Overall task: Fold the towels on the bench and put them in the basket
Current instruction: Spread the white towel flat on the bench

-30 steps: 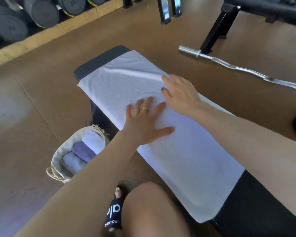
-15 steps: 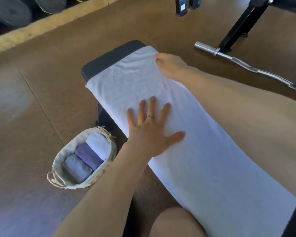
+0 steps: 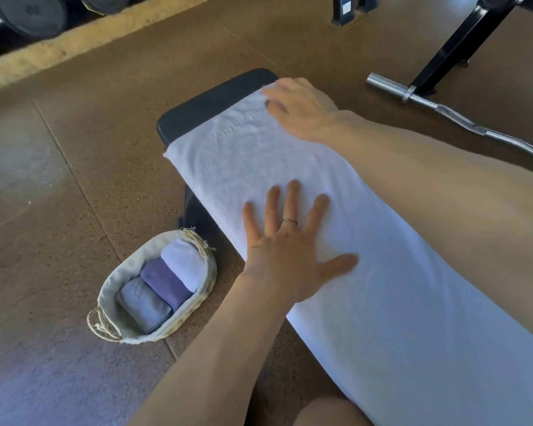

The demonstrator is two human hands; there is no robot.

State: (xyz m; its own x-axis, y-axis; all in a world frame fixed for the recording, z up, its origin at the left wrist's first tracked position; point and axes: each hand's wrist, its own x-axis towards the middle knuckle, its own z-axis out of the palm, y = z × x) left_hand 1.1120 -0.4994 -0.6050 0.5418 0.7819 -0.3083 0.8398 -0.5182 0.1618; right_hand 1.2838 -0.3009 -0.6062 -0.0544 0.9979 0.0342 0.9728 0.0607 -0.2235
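White terry cloth covers most of the black padded surface: one towel lies flat and lengthwise along it, smooth with only faint creases and a pale embossed mark near its far end. Its far edge stops short of the pad's end, so a dark strip of the surface shows beyond it, and its left edge hangs slightly over the side.

Left hand lies palm down on the towel's left-middle part, its fingers straight and spread wide, the thumb out to the right; a thin ring sits on one finger. Right hand reaches to the towel's far right corner and rests on the cloth there, fingers close together and bent downward at the edge; whether they pinch the cloth I cannot tell, since the tips are blurred.

On the brown floor left of the surface stands one oval basket with a pale liner and rope handles. It holds three folded towels side by side: a grey-blue one nearest, a purple one in the middle, a white one farthest.

One curled steel bar lies on the floor far right, beside a black frame leg. Dark weights sit far left.
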